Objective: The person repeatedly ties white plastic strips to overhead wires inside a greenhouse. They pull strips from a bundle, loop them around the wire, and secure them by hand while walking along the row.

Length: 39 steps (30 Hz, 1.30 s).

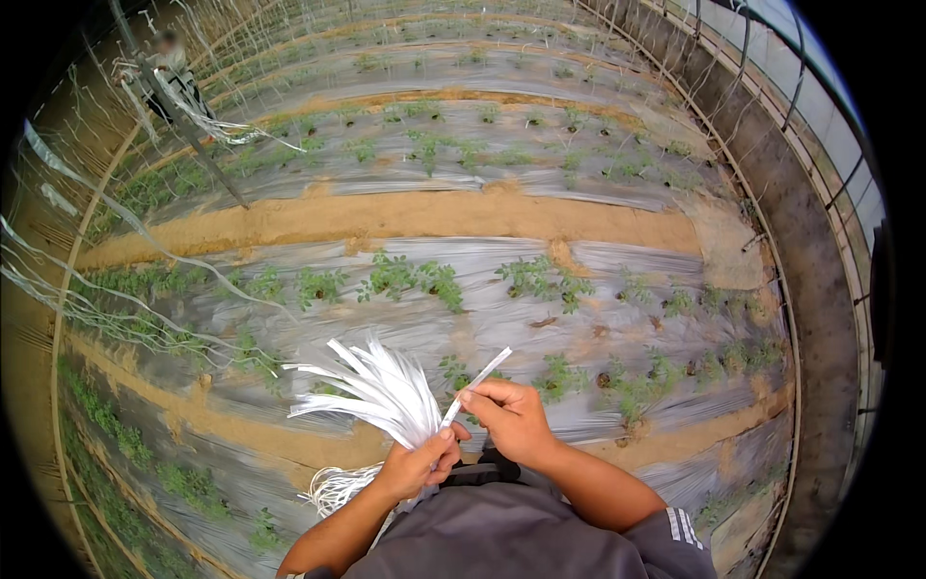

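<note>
A fanned bundle of flat white plastic strips [383, 391] is gripped near its lower end by my left hand [427, 459]. Between the thumb and fingers of my right hand [510, 416] is a single white strip [492, 365], its free end pointing up and right; its lower part meets the bundle at my left hand. More white strings [338, 488] hang in a looped tangle below my left forearm, beside my waist.
Green seedlings [391, 275] grow in rows through silvery plastic mulch, parted by a bare soil strip [434, 216]. Long white strings [145, 318] hang at left, near a slanted metal post [195, 137]. Another person [173, 76] stands at upper left. A low wall [810, 289] borders the right.
</note>
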Available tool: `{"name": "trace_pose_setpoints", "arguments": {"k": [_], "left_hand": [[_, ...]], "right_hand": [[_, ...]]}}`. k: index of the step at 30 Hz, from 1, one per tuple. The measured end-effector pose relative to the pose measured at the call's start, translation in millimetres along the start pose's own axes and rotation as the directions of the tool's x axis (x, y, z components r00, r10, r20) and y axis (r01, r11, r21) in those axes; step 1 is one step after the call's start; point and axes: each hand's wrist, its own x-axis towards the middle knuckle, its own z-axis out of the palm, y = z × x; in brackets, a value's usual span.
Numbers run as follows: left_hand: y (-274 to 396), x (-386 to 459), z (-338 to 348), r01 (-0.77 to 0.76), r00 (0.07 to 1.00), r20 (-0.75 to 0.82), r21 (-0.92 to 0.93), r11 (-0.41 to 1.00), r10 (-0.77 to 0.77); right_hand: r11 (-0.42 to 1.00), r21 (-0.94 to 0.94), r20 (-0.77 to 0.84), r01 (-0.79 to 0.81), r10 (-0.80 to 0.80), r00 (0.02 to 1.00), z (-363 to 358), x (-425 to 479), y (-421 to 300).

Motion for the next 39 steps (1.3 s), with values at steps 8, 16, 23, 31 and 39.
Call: {"name": "trace_pose_setpoints", "arguments": {"k": [8, 16, 23, 31, 39], "left_hand": [[12.9, 19.5, -33.3, -0.075, 0.997, -0.016, -0.034, 0.997, 0.075], [13.3, 8.7, -36.1, -0.167, 0.979, -0.094, 0.152, 0.974, 0.182], [19.9, -26.8, 14.5, -0.320, 0.854, -0.294, 0.354, 0.879, 0.429], [112.2, -103.2, 102.3, -0.780, 0.298, -0.405, 0.419, 0.465, 0.864], [296.7, -163.5, 273.1, -0.804, -0.302, 0.030, 0.530, -0.271, 0.953]], "right_hand": [[0.891, 0.403, -0.077, -0.208, 0.260, 0.963, 12.8, 11.2, -2.0], [0.776, 0.554, 0.112, -0.304, 0.292, 0.950, 8.5, 11.2, -10.2], [0.892, 0.398, 0.182, -0.213, 0.150, 0.972, -10.7, 23.7, -76.5], [0.850, 0.318, -0.053, 0.421, -0.427, 0.903, -66.3, 57.8, -273.6], [0.410, 0.360, 0.000, 0.838, -0.898, 0.439, -5.5, 97.3, -526.8]]}}
